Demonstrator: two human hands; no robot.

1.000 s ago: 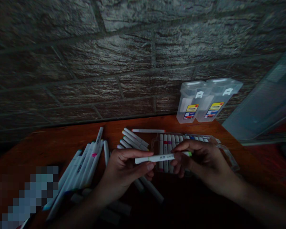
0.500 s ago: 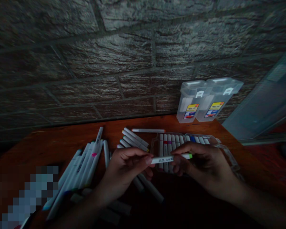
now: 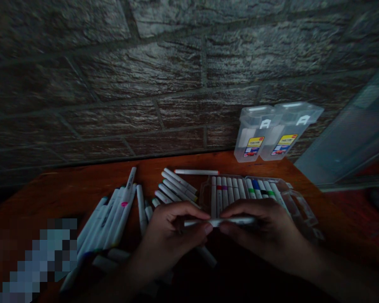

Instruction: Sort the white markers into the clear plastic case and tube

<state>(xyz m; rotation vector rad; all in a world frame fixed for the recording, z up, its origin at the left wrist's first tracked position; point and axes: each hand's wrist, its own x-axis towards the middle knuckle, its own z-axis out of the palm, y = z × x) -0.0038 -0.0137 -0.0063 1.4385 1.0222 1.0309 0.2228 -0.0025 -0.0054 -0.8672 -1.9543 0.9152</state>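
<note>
Nearest us, the front of the worktop (image 3: 28,191) falls into darkness, so we cannot trace its near edge, and a pixelated patch hides the near left corner. A few loose markers (image 3: 105,264) lie just beyond that shadow, beside our left forearm.

Over the middle, our left hand (image 3: 173,231) and right hand (image 3: 265,231) meet at a white marker (image 3: 215,222). The fingers of both are closed on it, thumb and forefinger pinching near its middle, and it lies crosswise, roughly parallel to the far edge. Our fingertips are just beside one another, leaving a narrow gap.

Past the hands, a long pile of markers (image 3: 113,216) slants across the left half. A strip of wood runs from it to the left edge; on its other side, only a small gap parts it from a fan of markers (image 3: 177,185) at centre. Close to the fan's right sits a clear case (image 3: 204,194) with markers upright in our view, its open flap (image 3: 303,208) reaching toward the right edge.

Farther on, one orange-ended marker (image 3: 196,172) lies parallel to the far edge. Two clear boxes (image 3: 252,134) stand at the far right corner, against the stone-block wall (image 3: 177,63).
</note>
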